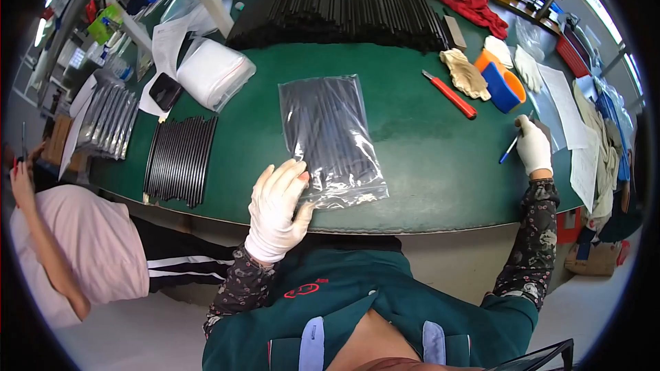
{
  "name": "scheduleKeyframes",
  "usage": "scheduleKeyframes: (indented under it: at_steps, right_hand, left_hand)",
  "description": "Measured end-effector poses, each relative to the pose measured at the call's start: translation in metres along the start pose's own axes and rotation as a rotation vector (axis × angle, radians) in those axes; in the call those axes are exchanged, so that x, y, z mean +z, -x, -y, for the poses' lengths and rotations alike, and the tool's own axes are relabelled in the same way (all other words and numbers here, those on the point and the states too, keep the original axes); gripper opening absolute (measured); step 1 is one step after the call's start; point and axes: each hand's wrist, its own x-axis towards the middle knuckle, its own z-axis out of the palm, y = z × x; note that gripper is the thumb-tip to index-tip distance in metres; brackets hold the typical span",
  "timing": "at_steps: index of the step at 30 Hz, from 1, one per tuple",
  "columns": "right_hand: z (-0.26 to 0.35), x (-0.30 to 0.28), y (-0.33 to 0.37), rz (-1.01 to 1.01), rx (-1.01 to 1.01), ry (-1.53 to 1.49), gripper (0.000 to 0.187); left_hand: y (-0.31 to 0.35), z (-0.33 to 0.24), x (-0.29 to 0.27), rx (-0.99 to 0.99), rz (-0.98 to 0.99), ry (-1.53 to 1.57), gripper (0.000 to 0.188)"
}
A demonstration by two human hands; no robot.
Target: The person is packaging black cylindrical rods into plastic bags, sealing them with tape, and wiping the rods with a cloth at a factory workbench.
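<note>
A clear zip bag (330, 130) packed with black rods lies flat in the middle of the green table. My left hand (278, 209), in a white glove, rests at the bag's lower left edge, fingers stretched out and touching the plastic. Over at the right, my right hand (535, 150), also gloved in white, is curled with its fingers closed round a blue-ended pen (508, 150). A dark flat thing shows just beside that hand, partly hidden by it. Left of the bag sits a row of loose black rods (180, 161).
A long heap of black rods (344, 14) spans the back. A red-handled cutter (450, 95), tape rolls (505, 88) and a worn glove (465, 74) lie right. White plastic bags (213, 72), a phone (165, 91) and stacked filled bags (110, 120) lie left. Another person (75, 240) stands left.
</note>
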Motion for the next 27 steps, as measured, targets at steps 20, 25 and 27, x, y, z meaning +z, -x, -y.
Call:
scheduleKeyframes:
  at_steps: [20, 25, 27]
  right_hand:
    - [0.246, -0.043, 0.101, -0.007, -0.46, -0.404, 0.067]
    - [0.271, -0.014, 0.097, -0.164, -0.348, -0.332, 0.034]
    - [0.265, -0.003, 0.096, -0.267, -0.417, -0.374, 0.023]
  left_hand:
    - [0.002, 0.025, 0.002, -0.074, -0.173, -0.137, 0.02]
    - [0.008, 0.023, 0.007, -0.182, -0.137, -0.139, 0.022]
    - [0.005, 0.017, 0.007, -0.191, -0.155, -0.178, 0.023]
